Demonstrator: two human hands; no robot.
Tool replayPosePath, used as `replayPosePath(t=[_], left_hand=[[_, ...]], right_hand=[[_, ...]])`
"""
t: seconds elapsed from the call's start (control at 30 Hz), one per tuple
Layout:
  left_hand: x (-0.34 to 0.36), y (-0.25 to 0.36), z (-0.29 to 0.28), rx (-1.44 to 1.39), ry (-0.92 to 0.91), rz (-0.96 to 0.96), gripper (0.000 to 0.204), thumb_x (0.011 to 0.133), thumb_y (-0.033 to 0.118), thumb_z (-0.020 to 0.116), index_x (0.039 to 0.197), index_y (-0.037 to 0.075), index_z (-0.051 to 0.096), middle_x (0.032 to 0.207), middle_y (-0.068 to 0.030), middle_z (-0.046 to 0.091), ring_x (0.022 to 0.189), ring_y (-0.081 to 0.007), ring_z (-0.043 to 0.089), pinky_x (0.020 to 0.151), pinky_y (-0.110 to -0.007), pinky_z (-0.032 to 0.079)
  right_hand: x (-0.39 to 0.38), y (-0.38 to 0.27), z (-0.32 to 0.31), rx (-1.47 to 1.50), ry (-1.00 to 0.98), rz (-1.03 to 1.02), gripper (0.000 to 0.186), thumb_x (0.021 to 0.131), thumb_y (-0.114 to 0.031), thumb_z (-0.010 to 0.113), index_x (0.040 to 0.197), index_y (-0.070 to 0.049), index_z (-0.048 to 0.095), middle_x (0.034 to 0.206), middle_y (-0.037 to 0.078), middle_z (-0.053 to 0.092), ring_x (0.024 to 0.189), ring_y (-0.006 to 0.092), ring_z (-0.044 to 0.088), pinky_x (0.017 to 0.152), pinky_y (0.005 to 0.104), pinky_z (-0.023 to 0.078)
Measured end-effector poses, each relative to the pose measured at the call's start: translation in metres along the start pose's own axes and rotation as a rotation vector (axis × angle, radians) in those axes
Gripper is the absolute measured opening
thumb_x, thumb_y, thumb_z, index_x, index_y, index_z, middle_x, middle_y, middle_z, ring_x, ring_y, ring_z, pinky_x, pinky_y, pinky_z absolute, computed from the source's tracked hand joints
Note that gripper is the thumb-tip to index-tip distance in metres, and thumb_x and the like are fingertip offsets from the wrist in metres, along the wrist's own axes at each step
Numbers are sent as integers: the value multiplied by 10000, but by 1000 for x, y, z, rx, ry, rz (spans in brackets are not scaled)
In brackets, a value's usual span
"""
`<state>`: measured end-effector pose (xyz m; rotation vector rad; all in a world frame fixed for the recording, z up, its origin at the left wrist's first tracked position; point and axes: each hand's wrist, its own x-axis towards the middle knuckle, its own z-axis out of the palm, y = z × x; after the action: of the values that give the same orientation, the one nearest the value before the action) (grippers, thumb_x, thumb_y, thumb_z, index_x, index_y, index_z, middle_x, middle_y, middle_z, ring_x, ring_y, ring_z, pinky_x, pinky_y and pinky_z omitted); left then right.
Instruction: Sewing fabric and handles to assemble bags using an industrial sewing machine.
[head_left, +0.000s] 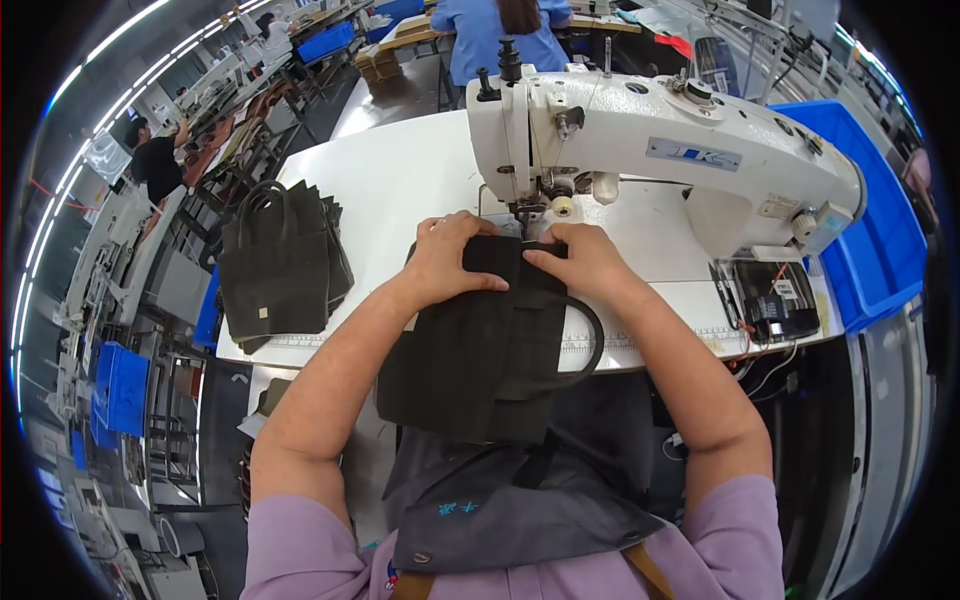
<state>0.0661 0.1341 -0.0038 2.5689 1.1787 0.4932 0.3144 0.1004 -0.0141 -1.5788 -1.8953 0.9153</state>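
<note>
A dark, nearly black bag panel [470,345] with a curved strap handle [597,345] lies under my hands, its far edge at the needle of a white sewing machine [640,130]. At the panel's upper left my left hand [450,262] grips it, thumb stretched across the top. On the other side my right hand [582,260] holds the upper right edge between bent fingers and thumb, close to the presser foot [524,212]. The panel's near end hangs over the table edge toward my grey apron [500,510].
Left on the white table [390,160] is a stack of similar dark bag pieces [275,270] with handles. A blue bin [870,230] stands beyond the machine at right. A black control box [775,300] sits at the right edge. A person in blue [500,40] sits ahead.
</note>
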Motion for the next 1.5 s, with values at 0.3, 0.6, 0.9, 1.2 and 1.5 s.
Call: replayPosePath(t=[0.3, 0.6, 0.9, 1.2, 1.5], left_hand=[[-8, 20, -17, 313, 134, 99, 443, 756, 438, 828, 1002, 97, 689, 951, -45, 690, 905, -257, 669, 830, -379, 448], [-23, 65, -4, 309, 32, -72, 211, 864, 160, 692, 1011, 59, 580, 741, -149, 691, 763, -403, 683, 673, -498, 527], [-37, 84, 0, -1046, -259, -214, 287, 915, 129, 715, 1104, 57, 512, 872, -103, 706, 640, -113, 617, 595, -287, 438], [-28, 48, -3, -500, 31, 183, 200, 925, 166, 704, 1055, 18, 669, 1017, -97, 714, 953, -250, 664, 832, -355, 492], [-37, 68, -10, -433, 0, 115, 148, 932, 162, 700, 930, 15, 687, 773, -113, 665, 671, -232, 593, 645, -340, 467]], right_hand=[[-5, 11, 13, -105, 139, -187, 293, 902, -358, 686, 969, -73, 702, 844, 154, 710, 808, 370, 676, 730, 471, 514], [-15, 1, 16, 192, 115, -270, 290, 924, -287, 690, 1137, -90, 665, 950, 134, 739, 865, 350, 702, 775, 432, 536], [-23, 8, 8, 44, -54, -549, 186, 829, 31, 723, 993, -12, 646, 854, 84, 675, 785, 137, 609, 707, 314, 508], [-39, -8, 9, 146, -27, -600, 218, 786, -111, 833, 926, -56, 676, 894, 83, 710, 787, 255, 679, 674, 342, 528], [-65, -11, -4, 253, 68, -731, 181, 878, -157, 774, 821, -28, 660, 750, 82, 655, 656, 244, 617, 634, 331, 491]])
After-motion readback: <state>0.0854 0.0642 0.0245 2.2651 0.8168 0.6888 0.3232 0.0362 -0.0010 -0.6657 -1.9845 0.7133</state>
